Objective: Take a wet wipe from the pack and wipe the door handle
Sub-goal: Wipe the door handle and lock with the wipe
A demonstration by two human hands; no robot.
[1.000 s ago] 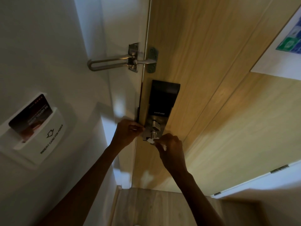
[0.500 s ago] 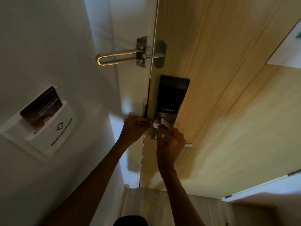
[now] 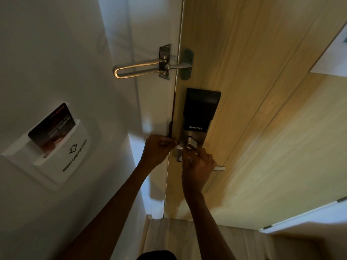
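Note:
A wooden door carries a black and silver smart lock with a metal lever handle below it; only the handle's right tip shows past my right hand. My right hand is closed over the handle with a white wet wipe bunched under its fingers. My left hand sits at the door's edge, left of the lock plate, pinching the wipe's left end. The wipe pack is not in view.
A metal swing-bar door guard bridges the frame and door above the lock. On the white wall to the left a power card holder holds a dark key card. Wooden floor lies below.
My right hand has moved from the lock's thumb-turn down onto the lever handle with the wipe. The view has shifted, so the lock sits further right and higher.

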